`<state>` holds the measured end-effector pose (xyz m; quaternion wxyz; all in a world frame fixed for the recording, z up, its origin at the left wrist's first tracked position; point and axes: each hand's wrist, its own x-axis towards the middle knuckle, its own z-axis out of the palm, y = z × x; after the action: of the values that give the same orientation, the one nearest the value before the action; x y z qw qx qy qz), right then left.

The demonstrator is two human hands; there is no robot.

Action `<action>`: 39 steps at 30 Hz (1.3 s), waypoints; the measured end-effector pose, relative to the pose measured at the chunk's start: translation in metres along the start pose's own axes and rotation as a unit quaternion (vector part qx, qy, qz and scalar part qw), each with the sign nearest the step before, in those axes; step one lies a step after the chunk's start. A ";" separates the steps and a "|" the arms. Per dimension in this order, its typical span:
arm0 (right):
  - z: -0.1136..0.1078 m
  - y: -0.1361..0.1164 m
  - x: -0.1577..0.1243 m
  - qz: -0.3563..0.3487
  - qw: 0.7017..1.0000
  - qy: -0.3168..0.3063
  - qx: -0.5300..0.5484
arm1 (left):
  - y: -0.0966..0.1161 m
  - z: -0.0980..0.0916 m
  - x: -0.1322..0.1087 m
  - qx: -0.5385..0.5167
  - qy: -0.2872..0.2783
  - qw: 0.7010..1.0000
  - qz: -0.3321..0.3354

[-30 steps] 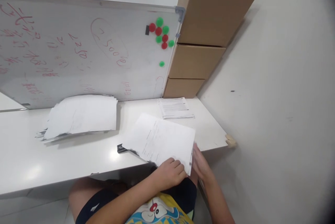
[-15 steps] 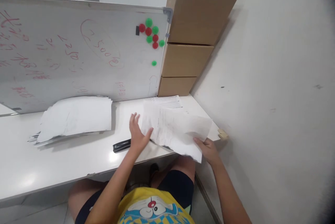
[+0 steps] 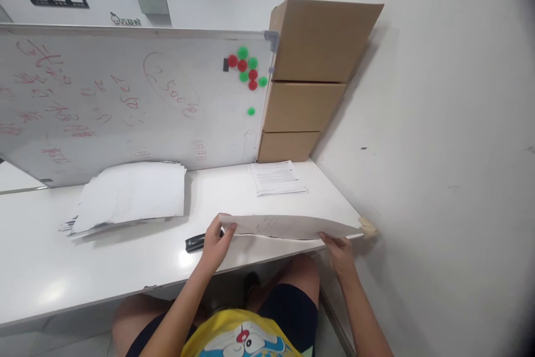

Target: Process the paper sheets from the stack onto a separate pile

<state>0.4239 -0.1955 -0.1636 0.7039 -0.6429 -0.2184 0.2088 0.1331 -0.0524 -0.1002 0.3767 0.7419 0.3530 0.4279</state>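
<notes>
I hold a thin stack of white printed sheets (image 3: 288, 226) flat and edge-on just above the near edge of the white desk (image 3: 125, 257). My left hand (image 3: 216, 243) pinches the stack's left end, thumb on top. At the stack's right end my right hand (image 3: 340, 254) grips it from below. A black stapler (image 3: 195, 243) lies on the desk right beside my left hand.
A large fanned pile of paper (image 3: 129, 198) lies at the left. A small printed stack (image 3: 278, 177) sits at the back right. A whiteboard (image 3: 125, 101) with red writing and magnets (image 3: 246, 67) leans behind. Cardboard boxes (image 3: 313, 73) stand stacked in the corner by the wall.
The sheets lay on the desk under both hands, were lifted and turned, and are now held level by both ends. My left hand moved from the desk to the stack's left end.
</notes>
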 end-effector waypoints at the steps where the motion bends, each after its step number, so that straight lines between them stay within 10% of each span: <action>1: -0.001 -0.002 -0.001 -0.003 1.000 0.007 -0.004 | 0.003 0.000 0.000 0.009 0.004 1.000 0.007; 7: -0.015 -0.027 -0.009 -0.006 0.995 -0.004 -0.102 | 0.008 -0.041 -0.011 0.182 -0.033 0.979 0.086; 12: -0.013 -0.031 0.008 0.104 0.975 -0.155 -0.118 | -0.024 -0.078 -0.029 0.357 -0.165 0.917 0.074; 28: 0.002 -0.008 0.014 0.235 0.911 -0.306 -0.142 | -0.064 -0.083 -0.045 0.278 -0.163 0.943 0.080; 39: -0.023 -0.013 0.033 0.264 0.923 -0.266 -0.089 | -0.064 -0.082 -0.047 0.250 -0.152 0.954 0.061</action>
<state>0.4648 -0.1966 -0.1509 0.4797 -0.6578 -0.2376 0.5298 0.0279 -0.0414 -0.1443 0.2015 0.8886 0.3418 0.2302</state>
